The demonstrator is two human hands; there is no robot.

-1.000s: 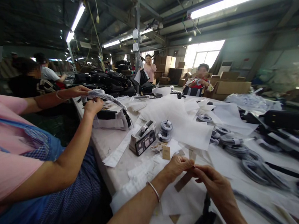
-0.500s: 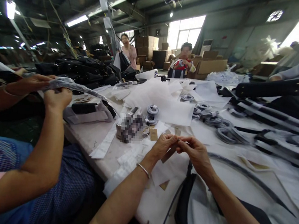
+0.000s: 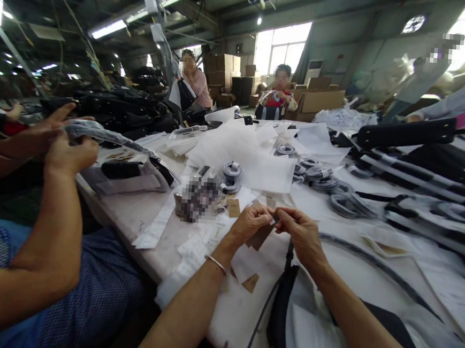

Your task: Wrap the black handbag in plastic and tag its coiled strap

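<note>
Head view: left hand (image 3: 249, 223) pinches brown tag (image 3: 261, 237) while right hand (image 3: 302, 237) meets it, fingertips together; apparent tag-handling step, next requiring steady alignment.

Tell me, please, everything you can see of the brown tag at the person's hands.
The brown tag looks like flat card and slants down to the left, above white sheets. Its lower edge looks stepped, perhaps from overlapping layers. The upper end disappears between the left hand and the right hand, so the exact grip is unclear; no print is discernible.
</note>
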